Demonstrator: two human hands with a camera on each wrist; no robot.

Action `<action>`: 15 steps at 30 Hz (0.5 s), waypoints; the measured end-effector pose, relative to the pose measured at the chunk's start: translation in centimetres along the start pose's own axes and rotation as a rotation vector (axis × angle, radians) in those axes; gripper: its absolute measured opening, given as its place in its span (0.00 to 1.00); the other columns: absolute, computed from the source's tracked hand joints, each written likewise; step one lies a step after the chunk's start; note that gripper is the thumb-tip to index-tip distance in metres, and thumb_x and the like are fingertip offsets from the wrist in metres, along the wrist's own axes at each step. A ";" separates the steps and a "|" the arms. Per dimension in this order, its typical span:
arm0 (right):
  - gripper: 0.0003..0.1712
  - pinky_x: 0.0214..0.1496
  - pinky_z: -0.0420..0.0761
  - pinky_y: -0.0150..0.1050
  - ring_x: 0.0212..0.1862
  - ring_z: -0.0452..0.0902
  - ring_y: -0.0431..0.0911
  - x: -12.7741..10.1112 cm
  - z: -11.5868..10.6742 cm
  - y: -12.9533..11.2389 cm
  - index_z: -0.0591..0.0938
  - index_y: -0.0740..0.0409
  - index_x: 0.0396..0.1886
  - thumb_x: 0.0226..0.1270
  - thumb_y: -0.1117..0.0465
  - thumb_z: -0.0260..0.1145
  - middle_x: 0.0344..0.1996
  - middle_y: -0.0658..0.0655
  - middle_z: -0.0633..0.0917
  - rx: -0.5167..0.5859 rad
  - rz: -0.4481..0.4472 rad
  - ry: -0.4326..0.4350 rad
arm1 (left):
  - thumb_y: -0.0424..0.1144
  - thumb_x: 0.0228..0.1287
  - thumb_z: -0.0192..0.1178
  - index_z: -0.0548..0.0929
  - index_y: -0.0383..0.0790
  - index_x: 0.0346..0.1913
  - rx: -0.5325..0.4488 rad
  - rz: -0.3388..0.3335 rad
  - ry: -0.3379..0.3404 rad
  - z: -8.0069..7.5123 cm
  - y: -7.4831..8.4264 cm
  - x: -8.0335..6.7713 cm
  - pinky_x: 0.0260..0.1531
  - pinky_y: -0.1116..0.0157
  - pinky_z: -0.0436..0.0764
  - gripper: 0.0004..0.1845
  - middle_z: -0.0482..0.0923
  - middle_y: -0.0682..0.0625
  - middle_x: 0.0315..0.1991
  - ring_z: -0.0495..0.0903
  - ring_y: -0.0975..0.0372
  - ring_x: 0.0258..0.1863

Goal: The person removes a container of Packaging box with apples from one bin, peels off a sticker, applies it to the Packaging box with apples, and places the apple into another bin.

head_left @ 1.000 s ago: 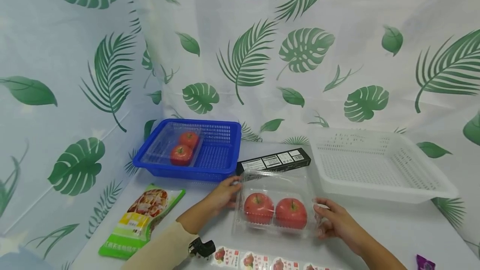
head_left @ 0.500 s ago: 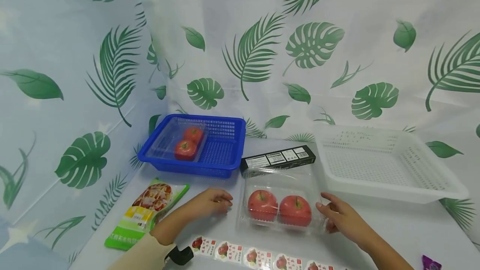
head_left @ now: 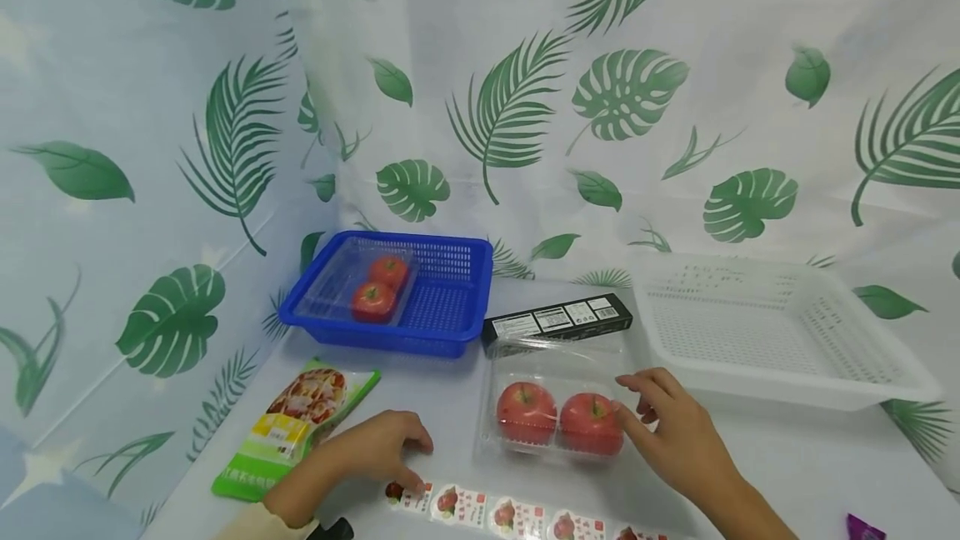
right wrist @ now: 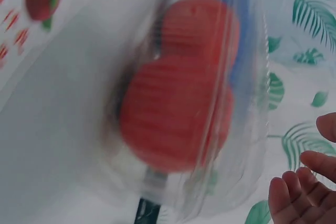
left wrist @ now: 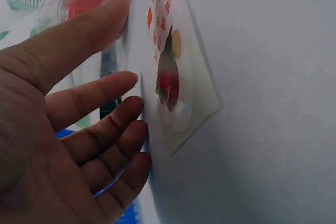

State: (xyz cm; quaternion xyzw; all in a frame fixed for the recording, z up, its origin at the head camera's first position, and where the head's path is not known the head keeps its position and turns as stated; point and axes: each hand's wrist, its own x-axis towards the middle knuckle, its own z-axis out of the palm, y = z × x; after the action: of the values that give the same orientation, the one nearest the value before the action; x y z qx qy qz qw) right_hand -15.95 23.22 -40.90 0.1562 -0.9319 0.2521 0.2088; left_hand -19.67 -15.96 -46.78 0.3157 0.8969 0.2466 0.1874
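Note:
A clear plastic clamshell [head_left: 557,363] holding two red apples [head_left: 527,412] lies on the white table, blurred and close in the right wrist view [right wrist: 184,103]. My right hand [head_left: 660,417] is at its right side, fingers relaxed and spread over the box's edge; in the right wrist view the fingertips [right wrist: 302,190] hover beside the box without gripping. My left hand [head_left: 384,445] lies flat near the table's front, fingertips at the left end of a strip of fruit stickers [head_left: 510,517]. The left wrist view shows straight fingers [left wrist: 113,116] beside that strip [left wrist: 176,77].
A blue basket [head_left: 450,307] at the back left holds another clamshell with two red fruits [head_left: 373,300]. A black box [head_left: 558,319] lies behind the near clamshell. A white basket [head_left: 765,332] stands at the right, a snack packet [head_left: 294,430] at the left, and a purple scrap [head_left: 859,528] at the front right.
The clamshell has been let go and lies on the table. My left hand left its left side and moved down to the sticker strip. My right hand shifted onto its right edge.

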 end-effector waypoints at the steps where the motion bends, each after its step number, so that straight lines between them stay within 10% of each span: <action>1: 0.17 0.27 0.75 0.31 0.28 0.71 0.36 0.0 0.2 -0.4 0.79 0.50 0.44 0.53 0.55 0.68 0.38 0.39 0.71 0.011 -0.036 0.021 | 0.60 0.36 0.68 0.80 0.53 0.39 0.054 0.028 -0.001 0.1 0.0 -0.1 0.40 0.68 0.73 0.24 0.72 0.65 0.36 0.71 0.70 0.38; 7: 0.15 0.30 0.72 0.23 0.29 0.70 0.34 0.0 1.4 -1.7 0.79 0.48 0.43 0.54 0.57 0.67 0.40 0.40 0.71 0.057 -0.222 0.044 | 0.64 0.31 0.67 0.77 0.59 0.37 0.256 0.101 0.026 1.4 0.8 -0.7 0.38 0.67 0.72 0.25 0.66 0.67 0.37 0.67 0.72 0.36; 15: 0.16 0.37 0.76 0.28 0.37 0.72 0.35 0.1 2.8 -2.7 0.78 0.45 0.42 0.52 0.58 0.68 0.41 0.42 0.72 0.074 -0.287 0.019 | 0.55 0.34 0.70 0.73 0.57 0.31 0.240 0.103 0.002 1.5 2.2 -0.7 0.28 0.72 0.69 0.20 0.67 0.67 0.28 0.65 0.73 0.26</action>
State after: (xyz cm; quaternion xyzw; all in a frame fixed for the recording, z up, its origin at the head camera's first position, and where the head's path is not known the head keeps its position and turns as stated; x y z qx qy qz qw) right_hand -15.81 19.43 -41.99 0.2929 -0.8880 0.2555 0.2456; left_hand -17.42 -14.45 -46.69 0.3809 0.9028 0.1473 0.1345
